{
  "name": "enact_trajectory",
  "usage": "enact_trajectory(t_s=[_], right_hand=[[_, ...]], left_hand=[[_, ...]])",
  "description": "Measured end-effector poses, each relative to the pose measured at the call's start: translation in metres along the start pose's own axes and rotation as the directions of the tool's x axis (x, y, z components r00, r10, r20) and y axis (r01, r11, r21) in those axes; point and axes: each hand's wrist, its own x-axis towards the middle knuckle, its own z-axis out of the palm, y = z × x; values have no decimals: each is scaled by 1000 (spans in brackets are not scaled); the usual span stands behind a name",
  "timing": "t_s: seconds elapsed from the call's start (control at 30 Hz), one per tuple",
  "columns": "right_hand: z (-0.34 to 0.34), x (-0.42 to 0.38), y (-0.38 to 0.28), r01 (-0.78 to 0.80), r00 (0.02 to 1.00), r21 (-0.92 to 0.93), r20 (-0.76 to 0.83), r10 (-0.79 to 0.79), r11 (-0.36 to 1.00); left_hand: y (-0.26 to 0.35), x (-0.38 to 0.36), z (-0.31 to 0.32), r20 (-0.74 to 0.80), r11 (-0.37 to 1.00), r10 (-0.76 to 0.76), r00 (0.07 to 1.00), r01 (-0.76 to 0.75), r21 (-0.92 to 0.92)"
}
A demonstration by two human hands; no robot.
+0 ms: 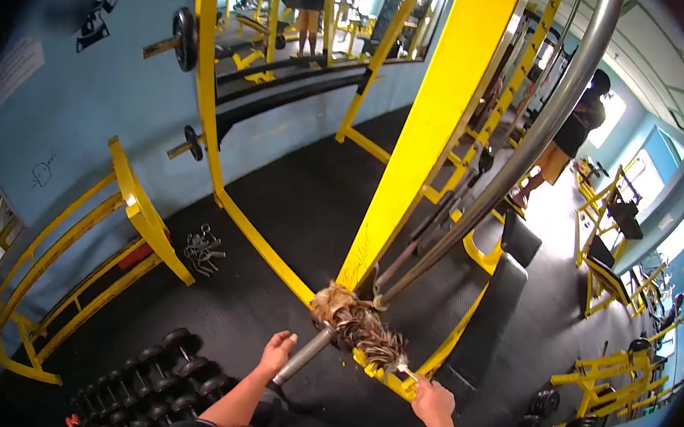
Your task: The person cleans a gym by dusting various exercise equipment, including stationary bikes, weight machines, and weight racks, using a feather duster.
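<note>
A feather duster (369,332) with brown and grey feathers lies against the foot of a yellow frame (425,132). My right hand (433,400) is closed on its thin, light handle at the lower right end. My left hand (276,351) is beside a metal bar end (303,357), its fingers curled loosely and apart, with nothing seen in them. The feathers cover the place where the yellow upright meets the base, just beyond the bar end.
Dumbbells (152,379) lie in rows at the lower left, near a yellow rack (138,205). A long steel bar (523,159) slants across the right. A black bench (490,321) stands right of the frame. Farther back is a person (578,124); a mirror (345,21) hangs behind.
</note>
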Motion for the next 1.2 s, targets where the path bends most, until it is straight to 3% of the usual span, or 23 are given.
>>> enact_trajectory(t_s=[0.03, 0.07, 0.13, 0.17, 0.23, 0.3, 0.37, 0.43, 0.53, 0.57, 0.6, 0.67, 0.7, 0.77, 0.8, 0.83, 0.87, 0.93, 1.0, 1.03, 1.07, 1.13, 1.2], right_hand=[[-1, 9, 1, -2, 1000, -23, -15, 1, 1000], [-2, 14, 1, 3, 999, -19, -41, -3, 1000], [-7, 20, 2, 122, 866, 166, -500, -23, 979], [-9, 29, 0, 187, 793, 160, -607, -53, 969], [-23, 42, -10, 172, 822, 37, -556, -123, 984], [-55, 59, -25, 174, 835, -176, -495, -240, 969], [-88, 79, -32, 150, 732, -159, -645, -218, 976], [-120, 97, -49, 177, 535, -54, -833, -142, 983], [-197, 107, -93, 199, 501, -46, -854, -142, 979], [-218, 115, -105, 165, 459, -56, -880, -127, 985], [-236, 122, -117, 129, 418, -59, -902, -108, 990], [-274, 146, -142, 248, 244, 99, -969, 37, 964], [-291, 160, -143, 271, 180, 71, -983, 22, 960], [-339, 160, -160, 172, 230, 52, -973, 11, 984], [-360, 164, -164, 170, 154, 0, -988, -27, 985], [-379, 176, -165, 210, -26, -102, -995, -99, 972], [-397, 175, -176, 246, 48, 70, -997, 59, 967], [-437, 166, -187, 223, 270, 241, -946, 178, 945], [-466, 161, -205, 179, 120, 193, -978, 173, 965], [-477, 174, -198, 231, -21, 141, -989, 149, 963], [-491, 175, -203, 258, 9, 197, -979, 202, 946], [-516, 165, -219, 121, 67, 159, -986, 152, 980], [-541, 162, -229, 123, 21, 148, -989, 147, 981]], left_hand=[[-15, 15, -4, 26, 991, 65, 998, -68, 115], [-4, 9, -3, 78, 992, 98, 992, -104, 66], [17, 9, 4, 138, 989, 146, 980, -144, -26], [35, 7, 10, 163, 982, 189, 968, -185, -45], [39, 30, 17, 239, 947, 314, 919, -322, -4], [86, 39, 25, 328, 862, 479, 814, -508, 3], [138, 45, 28, 410, 726, 573, 710, -672, 149], [193, 40, 25, 497, 534, 650, 574, -811, 238], [278, 27, 24, 588, 349, 710, 389, -918, 186], [300, 33, 24, 613, 145, 757, 225, -973, 178], [321, 38, 23, 635, -63, 770, 58, -984, 166], [358, 35, 30, 648, -114, 761, -24, -989, 97], [374, 31, 36, 634, -205, 765, -115, -976, 70], [407, 25, 49, 612, -356, 746, -262, -934, 34], [423, 17, 54, 611, -397, 736, -291, -917, 40], [441, 13, 61, 583, -435, 735, -347, -900, 14], [460, 9, 69, 551, -475, 731, -403, -880, -13], [498, -8, 82, 463, -550, 744, -481, -835, 16], [532, -24, 92, 415, -540, 769, -486, -842, 13], [547, -31, 96, 398, -565, 760, -513, -825, 17], [560, -38, 101, 376, -588, 755, -537, -809, 25], [576, -49, 113, 353, -555, 771, -530, -831, -35], [585, -64, 122, 383, -511, 772, -507, -854, -99]])
